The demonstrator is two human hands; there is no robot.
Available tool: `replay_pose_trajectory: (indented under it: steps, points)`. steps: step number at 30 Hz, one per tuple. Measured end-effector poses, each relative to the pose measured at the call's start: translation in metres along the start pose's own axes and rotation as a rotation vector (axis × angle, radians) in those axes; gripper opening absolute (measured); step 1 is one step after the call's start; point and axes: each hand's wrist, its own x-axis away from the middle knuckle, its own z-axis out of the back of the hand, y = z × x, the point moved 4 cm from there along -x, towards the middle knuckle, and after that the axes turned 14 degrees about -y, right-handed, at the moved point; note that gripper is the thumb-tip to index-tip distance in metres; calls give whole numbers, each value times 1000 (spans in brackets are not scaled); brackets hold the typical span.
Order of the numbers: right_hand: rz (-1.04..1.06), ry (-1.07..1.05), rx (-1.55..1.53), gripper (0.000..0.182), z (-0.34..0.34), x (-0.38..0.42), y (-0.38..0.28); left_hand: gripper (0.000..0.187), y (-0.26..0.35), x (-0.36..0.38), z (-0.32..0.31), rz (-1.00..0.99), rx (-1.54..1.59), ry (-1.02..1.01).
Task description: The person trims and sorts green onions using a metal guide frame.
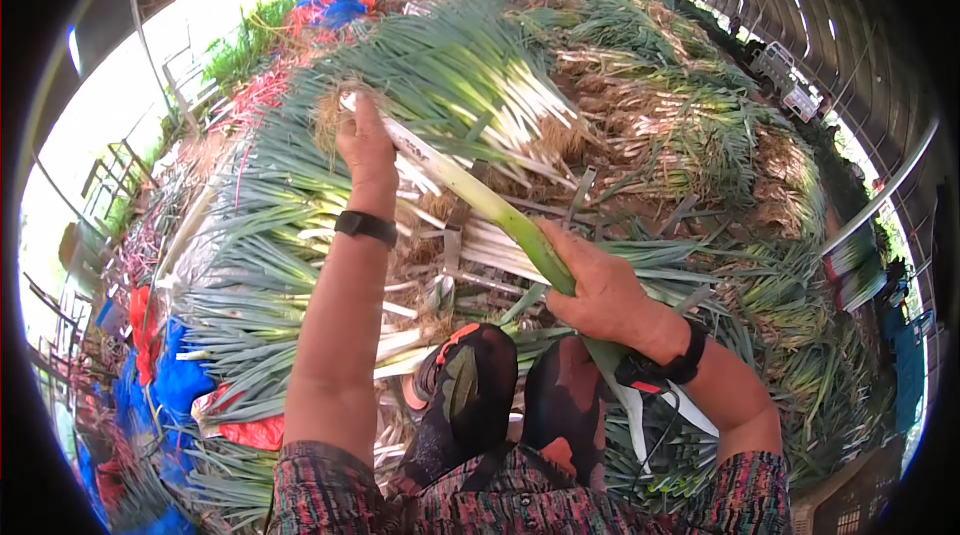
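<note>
A long leek (460, 183) with a white stem and green upper part lies slantwise across the view between my hands. Near its root end, my left hand (368, 147) is closed round the white stem, with brown roots hanging beside the fingers. Lower down, my right hand (605, 290) is wrapped round the green part. The leek's leaves pass under my right wrist and hang down past it. Below the held leek, bundles of white stems (497, 247) lie on the ground.
Piles of leeks (460, 65) cover the ground ahead and at both sides. Blue sheeting (180, 370) and a red bag (250, 433) lie at the left. A crate (850, 495) stands at the lower right. A vehicle (788, 80) is at the far right.
</note>
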Motion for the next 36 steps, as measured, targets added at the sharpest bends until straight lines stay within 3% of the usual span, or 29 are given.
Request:
replay_pose_trajectory:
  steps: [2,5,13,15,17,18,23,30,33,36]
  points:
    - [-21,-3,82,81,-6,-1,-9,40,22,14,7,-5,-44,-5]
    - [-9,18,198,84,-10,1,-13,41,31,19,27,50,-67,-227]
    - [-13,33,342,88,-11,10,-11,34,49,63,51,145,75,-392]
    - [-6,26,353,88,-16,12,-13,34,44,82,49,252,22,-393]
    - [41,40,328,86,-25,8,-15,40,38,106,31,255,-211,-299]
    - [37,22,270,86,-28,8,-15,48,45,123,17,140,-196,-312]
    - [-24,-128,-86,80,-42,10,-25,27,41,143,17,-20,-27,-184]
    - [-19,-113,23,78,-43,12,-41,24,46,143,21,-251,-94,25]
    - [-4,-112,22,79,-48,9,-48,25,45,142,29,-228,-51,78]
    - [16,-104,9,80,-49,8,-52,24,41,140,48,-190,-258,101]
